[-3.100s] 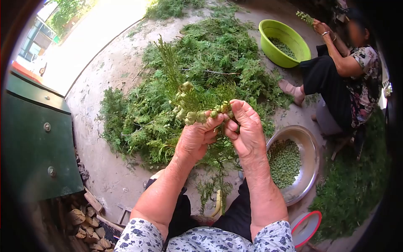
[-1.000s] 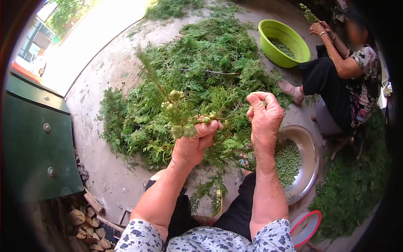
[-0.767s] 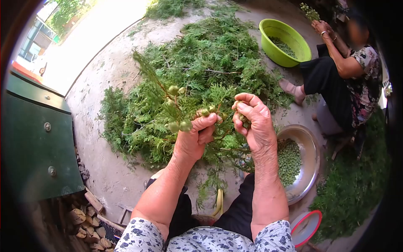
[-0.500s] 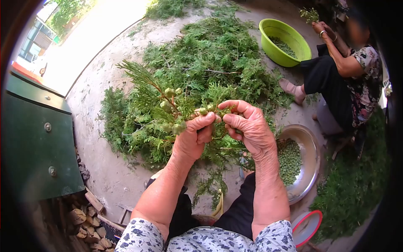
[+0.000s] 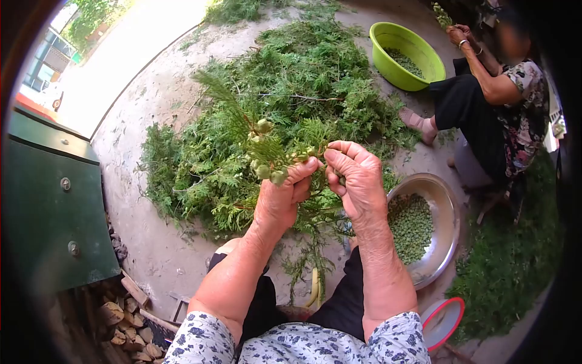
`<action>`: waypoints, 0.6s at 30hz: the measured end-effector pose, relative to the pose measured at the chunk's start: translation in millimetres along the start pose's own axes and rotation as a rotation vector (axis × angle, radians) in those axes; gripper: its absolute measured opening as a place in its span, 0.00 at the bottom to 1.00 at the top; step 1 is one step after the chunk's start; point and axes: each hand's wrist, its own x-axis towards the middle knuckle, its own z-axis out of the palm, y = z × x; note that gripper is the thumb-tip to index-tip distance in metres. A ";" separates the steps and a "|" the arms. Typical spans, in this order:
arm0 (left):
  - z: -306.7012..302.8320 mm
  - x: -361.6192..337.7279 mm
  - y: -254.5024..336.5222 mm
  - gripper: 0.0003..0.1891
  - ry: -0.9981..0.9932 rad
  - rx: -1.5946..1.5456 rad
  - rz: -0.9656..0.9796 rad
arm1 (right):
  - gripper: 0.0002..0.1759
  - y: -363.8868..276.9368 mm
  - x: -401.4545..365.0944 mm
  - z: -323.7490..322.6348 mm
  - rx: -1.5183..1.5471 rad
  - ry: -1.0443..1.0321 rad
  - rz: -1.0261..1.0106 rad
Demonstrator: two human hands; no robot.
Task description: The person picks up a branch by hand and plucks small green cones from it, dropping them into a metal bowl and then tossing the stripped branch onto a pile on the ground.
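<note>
My left hand (image 5: 284, 189) is closed around a leafy evergreen sprig (image 5: 227, 100) that bears several pale green cones (image 5: 262, 170). The sprig's feathery tip points up and to the left. Close beside it, my right hand (image 5: 357, 179) is curled, thumb and forefinger pinched together at the sprig's right end. A green cone (image 5: 341, 179) shows between its curled fingers. Below the right hand stands a metal basin (image 5: 447, 227) holding many loose green cones (image 5: 411, 227). Hanging foliage (image 5: 309, 261) reaches down between my knees.
A large heap of cut evergreen branches (image 5: 291, 79) covers the ground ahead. At the upper right, a seated person (image 5: 503, 115) holds a sprig near a lime-green tub (image 5: 397, 76) of cones. A red-rimmed container (image 5: 442, 321) is low right; chopped wood (image 5: 130, 324) lies low left.
My right hand has curled its fingers further in, and a green cone now shows in them. The sprig in my left hand has turned slightly to the right. The other person's hands have shifted.
</note>
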 end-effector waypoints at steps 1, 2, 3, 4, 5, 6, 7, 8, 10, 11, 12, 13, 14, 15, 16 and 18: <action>-1.2 -1.4 -0.7 0.06 -0.009 -0.005 0.006 | 0.08 -0.3 1.3 -2.3 -0.002 0.000 0.000; -2.4 -2.7 -1.2 0.06 -0.018 -0.008 0.012 | 0.08 -1.9 5.3 -8.5 0.038 0.106 -0.068; -5.3 -3.6 -0.9 0.06 -0.019 -0.009 0.013 | 0.08 -5.2 9.7 -15.9 0.079 0.212 -0.135; -9.6 -4.7 0.3 0.07 -0.014 -0.006 0.022 | 0.08 -12.9 14.8 -27.6 0.101 0.203 -0.209; -12.5 -6.2 1.2 0.08 -0.007 -0.003 0.030 | 0.08 -21.2 17.4 -36.5 0.125 0.194 -0.280; -11.4 -6.5 4.0 0.09 0.029 0.009 -0.006 | 0.08 -25.5 15.1 -39.5 0.103 0.210 -0.346; -12.1 -6.1 6.6 0.09 0.030 0.008 -0.006 | 0.08 -31.9 11.0 -40.5 0.079 0.227 -0.413; -12.9 -5.6 7.9 0.10 0.032 0.030 0.013 | 0.08 -37.5 7.7 -51.2 0.050 0.243 -0.422; -15.8 -6.5 10.7 0.11 0.029 0.055 0.043 | 0.08 -44.5 1.8 -88.8 0.017 0.314 -0.416; -19.6 -5.7 11.1 0.11 0.027 0.029 0.041 | 0.08 -47.5 -2.4 -111.9 0.014 0.370 -0.386; -21.8 -5.6 12.3 0.11 0.017 0.004 0.056 | 0.08 -48.6 -4.6 -139.7 -0.015 0.427 -0.355; -22.6 -6.1 14.2 0.10 0.007 -0.021 0.070 | 0.09 -48.0 -7.0 -167.5 -0.044 0.486 -0.323; -22.6 -6.8 16.3 0.10 0.020 -0.030 0.080 | 0.10 -46.6 -12.0 -189.9 -0.069 0.574 -0.286; -24.6 -6.3 18.9 0.10 0.015 -0.032 0.079 | 0.11 -43.5 -19.4 -210.3 -0.142 0.620 -0.264; -26.4 -4.0 21.0 0.10 0.019 -0.051 0.076 | 0.11 -39.8 -26.7 -228.0 -0.206 0.695 -0.228; -28.3 -3.8 22.1 0.10 0.025 -0.074 0.080 | 0.13 -28.2 -42.5 -269.8 -0.272 0.841 -0.154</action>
